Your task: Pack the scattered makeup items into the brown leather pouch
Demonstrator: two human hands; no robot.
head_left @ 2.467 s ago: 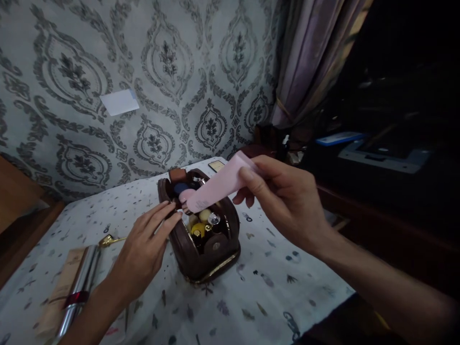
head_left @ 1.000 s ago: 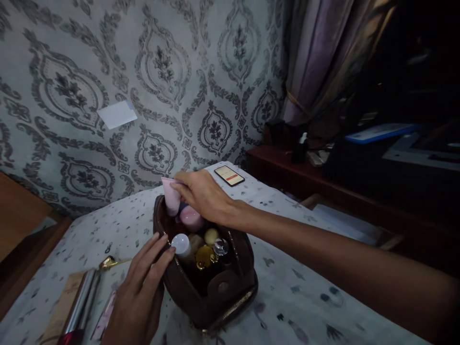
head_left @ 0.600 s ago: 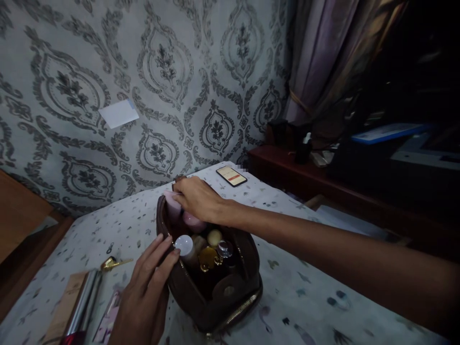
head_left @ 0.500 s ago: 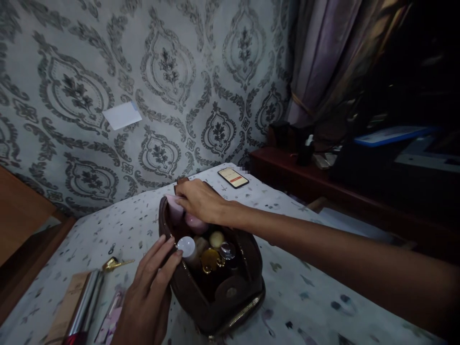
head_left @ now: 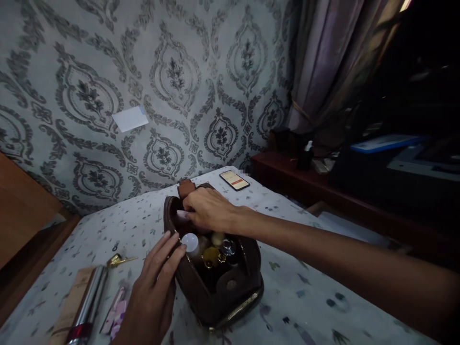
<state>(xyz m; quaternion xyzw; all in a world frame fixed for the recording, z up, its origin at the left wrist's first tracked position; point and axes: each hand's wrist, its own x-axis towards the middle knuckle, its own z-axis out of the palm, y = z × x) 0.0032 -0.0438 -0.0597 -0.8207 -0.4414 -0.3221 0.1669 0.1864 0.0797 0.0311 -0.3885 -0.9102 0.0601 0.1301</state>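
A dark brown zip bag (head_left: 219, 306) stands unzipped on the patterned sheet. My left hand (head_left: 156, 282) holds its left rim, fingertips curled over the zip edge, thumb hidden. Reaching inside the far end, my right hand (head_left: 210, 208) pinches a pale pink item (head_left: 182, 215), mostly covered by the fingers and the bag wall, so its kind is unclear. Nearer in the bag stand a white-capped container (head_left: 190, 242), a round yellow-gold bottle (head_left: 211, 257) and a clear-topped bottle (head_left: 227, 247).
Left of the bag lie silver tubes (head_left: 88, 302), a brown box (head_left: 74, 297), a pink patterned item (head_left: 117, 311) and a gold clip-like piece (head_left: 115, 260). A lit phone (head_left: 235, 180) rests near the wall. A dark red ledge (head_left: 280, 167) runs along the right.
My right hand has lowered the pale pink item deeper into the bag's far end. My left hand stays on the rim. The view has shifted slightly.
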